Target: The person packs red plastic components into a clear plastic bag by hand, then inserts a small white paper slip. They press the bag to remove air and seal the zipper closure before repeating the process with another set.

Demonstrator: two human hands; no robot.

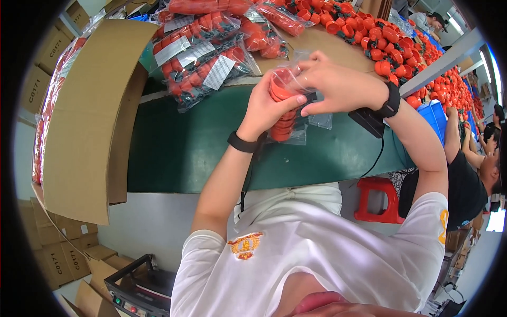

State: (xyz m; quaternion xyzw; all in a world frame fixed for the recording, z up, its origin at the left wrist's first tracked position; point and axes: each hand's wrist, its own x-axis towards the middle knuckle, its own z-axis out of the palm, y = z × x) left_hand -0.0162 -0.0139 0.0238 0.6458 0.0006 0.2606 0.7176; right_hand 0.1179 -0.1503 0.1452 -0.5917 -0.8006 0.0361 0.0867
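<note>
Over the near part of the green table (211, 142), a stack of orange-red plastic cups (283, 127) sits inside a clear plastic bag (300, 136). My left hand (265, 108) wraps round the bagged stack from the left, its thumb across the top cup. At the stack's upper right, my right hand (335, 84) has its fingers bent over the loose plastic of the bag; the exact grip of the fingertips is partly hidden. Beyond my hands lie several filled bags of orange cups (198, 68) with white labels.
A tall cardboard box (79, 116) stands on the left. Loose orange cups (391, 45) are heaped at the far right, behind a grey post (443, 61). A blue crate (434, 119), a red stool (377, 201) and a co-worker (467, 185) are to my right.
</note>
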